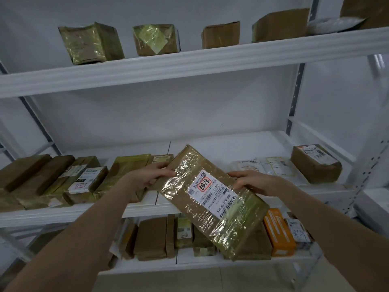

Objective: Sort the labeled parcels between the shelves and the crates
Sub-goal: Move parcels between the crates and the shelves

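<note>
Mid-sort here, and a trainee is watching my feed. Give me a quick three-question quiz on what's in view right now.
1. True or false: the left hand and the right hand both grip the taped parcel.
2. Which shelf level holds the orange box? A) top B) middle C) lowest in view
3. Fill in: the white mailers on the middle shelf lie nearer the ____ hand.
Key: 1 true; 2 C; 3 right.
</note>
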`<state>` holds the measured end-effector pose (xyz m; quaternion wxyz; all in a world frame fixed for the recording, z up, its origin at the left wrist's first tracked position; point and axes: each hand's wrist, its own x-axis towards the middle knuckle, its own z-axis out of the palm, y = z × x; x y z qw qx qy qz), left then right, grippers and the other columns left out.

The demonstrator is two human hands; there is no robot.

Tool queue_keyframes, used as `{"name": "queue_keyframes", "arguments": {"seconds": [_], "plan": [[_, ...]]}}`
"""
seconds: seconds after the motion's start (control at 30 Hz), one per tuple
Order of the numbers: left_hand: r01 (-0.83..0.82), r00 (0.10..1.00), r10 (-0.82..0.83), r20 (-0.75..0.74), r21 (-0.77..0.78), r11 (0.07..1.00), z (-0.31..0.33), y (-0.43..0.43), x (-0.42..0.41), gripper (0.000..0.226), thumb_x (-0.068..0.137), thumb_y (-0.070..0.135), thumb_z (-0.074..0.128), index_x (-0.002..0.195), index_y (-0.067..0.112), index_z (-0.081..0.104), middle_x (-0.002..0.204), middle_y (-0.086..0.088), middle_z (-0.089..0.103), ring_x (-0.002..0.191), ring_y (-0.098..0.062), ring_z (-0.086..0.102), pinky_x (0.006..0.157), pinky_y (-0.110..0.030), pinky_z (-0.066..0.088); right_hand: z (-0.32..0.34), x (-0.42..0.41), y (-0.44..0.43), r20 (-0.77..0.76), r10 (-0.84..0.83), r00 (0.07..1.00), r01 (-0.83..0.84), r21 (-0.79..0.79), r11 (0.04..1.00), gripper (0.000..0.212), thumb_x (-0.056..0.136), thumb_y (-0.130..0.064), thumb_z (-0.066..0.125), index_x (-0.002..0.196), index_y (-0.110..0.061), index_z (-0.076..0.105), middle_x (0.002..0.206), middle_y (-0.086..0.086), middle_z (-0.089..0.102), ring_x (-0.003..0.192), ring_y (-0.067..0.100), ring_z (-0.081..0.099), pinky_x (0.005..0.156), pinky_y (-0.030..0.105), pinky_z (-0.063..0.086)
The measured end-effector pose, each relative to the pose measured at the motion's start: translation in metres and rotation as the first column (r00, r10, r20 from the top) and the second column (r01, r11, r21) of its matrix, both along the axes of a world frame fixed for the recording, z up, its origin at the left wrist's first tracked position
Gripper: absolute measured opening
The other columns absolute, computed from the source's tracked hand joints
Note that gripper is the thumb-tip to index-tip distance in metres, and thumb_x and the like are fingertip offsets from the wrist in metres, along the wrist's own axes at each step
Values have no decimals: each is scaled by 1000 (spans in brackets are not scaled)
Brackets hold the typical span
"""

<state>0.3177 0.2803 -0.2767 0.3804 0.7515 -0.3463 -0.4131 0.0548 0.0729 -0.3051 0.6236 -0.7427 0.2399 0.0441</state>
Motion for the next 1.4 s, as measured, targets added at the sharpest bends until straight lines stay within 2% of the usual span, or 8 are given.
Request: {"name": "queue_keyframes", "arguments": {"seconds": [0.27, 0.5, 0.67, 0.8, 0.93, 1.13, 1.27, 1.4], "plan": [[-20, 999, 15, 31, 147, 989, -12, 2, -6, 87, 50, 52, 86, 123, 20, 50, 117, -7, 66, 106, -28, 64, 97, -44, 50, 5, 8, 3, -54, 14, 998, -23, -171, 985, 51, 80, -15, 70, 126, -34, 56, 120, 2, 66, 103, 18, 66, 82, 29, 55], [-390, 921, 390, 12, 46, 920, -32, -14, -22, 54, 72, 50, 74, 111, 15, 59, 97, -5, 67, 87, -22, 62, 64, -30, 49, -7, 28, 18, 396, -373, 839, 534, -469, 704, 34, 74, -49, 74, 95, -28, 57, 100, -8, 57, 89, 11, 55, 77, 29, 47], [-603, 746, 553, -371, -26, 797, -42, -32, -49, 50, 75, 43, 75, 110, 14, 55, 98, -8, 62, 87, -25, 60, 64, -35, 52, -22, 31, 34, 283, -463, 840, 541, -373, 754, 41, 74, -63, 68, 65, -23, 61, 59, -13, 62, 59, 7, 57, 59, 26, 44], [-624, 662, 481, -575, -67, 779, -43, -46, -75, 39, 76, 39, 73, 102, 16, 55, 109, -12, 61, 100, -29, 60, 71, -42, 56, -28, 31, 40, 40, -553, 833, 535, 197, 821, 95, 64, -69, 72, 138, -19, 41, 125, 8, 56, 100, 23, 61, 79, 34, 52], [-543, 717, 387, -580, -117, 831, -46, -53, -98, 55, 72, 41, 79, 115, 17, 55, 114, -11, 61, 100, -31, 61, 75, -44, 57, -29, 32, 36, 93, -538, 838, 422, 515, 746, 95, 63, -63, 76, 143, -35, 33, 144, 7, 40, 125, 36, 46, 103, 54, 39], [-580, 753, 465, -466, -137, 803, -48, -41, -88, 104, 64, 61, 75, 146, 16, 29, 143, -12, 40, 126, -34, 45, 98, -57, 42, -41, 17, 20, 90, -677, 730, 513, 583, 630, 52, 78, -20, 76, 124, -27, 53, 115, 8, 63, 102, 29, 63, 86, 49, 53], [-577, 808, 494, -319, -262, 774, -44, -30, -60, 70, 81, 45, 69, 143, 30, 40, 140, -4, 49, 125, -25, 48, 105, -46, 40, -47, 3, 12, 98, -599, 795, 461, 545, 701, 55, 75, -14, 77, 123, -31, 57, 106, 6, 71, 99, 30, 67, 74, 44, 57], [-470, 859, 363, -360, -274, 839, -35, -25, -69, 43, 90, 35, 61, 132, 32, 53, 115, -14, 62, 94, -19, 66, 68, -28, 51, -50, 6, 19, 101, -509, 855, 401, 495, 771, 61, 77, -11, 74, 129, -37, 53, 109, 6, 70, 101, 31, 66, 69, 42, 57]]}}
